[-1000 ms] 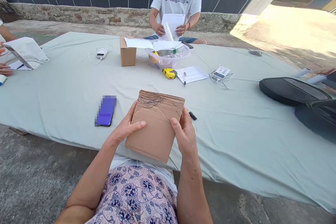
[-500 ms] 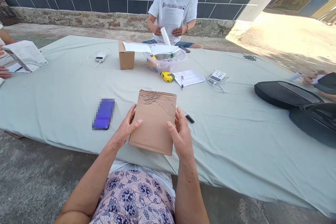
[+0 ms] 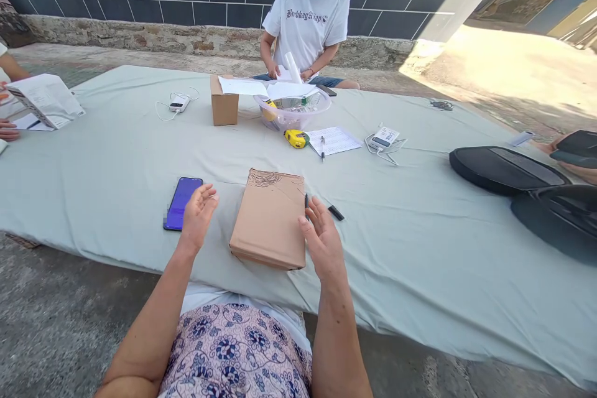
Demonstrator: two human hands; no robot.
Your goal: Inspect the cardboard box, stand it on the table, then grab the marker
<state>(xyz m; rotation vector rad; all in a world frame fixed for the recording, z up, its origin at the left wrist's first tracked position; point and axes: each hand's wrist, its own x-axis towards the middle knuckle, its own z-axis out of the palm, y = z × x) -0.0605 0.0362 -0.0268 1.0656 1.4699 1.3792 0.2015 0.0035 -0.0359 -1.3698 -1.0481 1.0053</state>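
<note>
A flat brown cardboard box (image 3: 270,219) with black scribbles at its far edge lies on the pale green sheet (image 3: 116,155) just in front of me. My left hand (image 3: 197,214) hovers to the left of the box, fingers apart, holding nothing. My right hand (image 3: 323,237) hovers to the right of the box, also open and empty. Neither hand touches the box. A purple phone (image 3: 182,202) lies left of my left hand. A black pen (image 3: 306,201) and its cap (image 3: 336,212) lie by the box's right side.
Across the sheet a person in a white T-shirt (image 3: 306,18) handles papers behind a clear bowl (image 3: 293,109). Nearby lie a small cardboard box (image 3: 224,102), a yellow tape measure (image 3: 296,137), a form with a pen (image 3: 334,139), power banks (image 3: 383,137) and black bags (image 3: 508,168). Another person's hand (image 3: 8,130) is at the far left.
The cardboard box was held up in both my hands; it now lies flat on the sheet, and both hands have let go and spread apart beside it.
</note>
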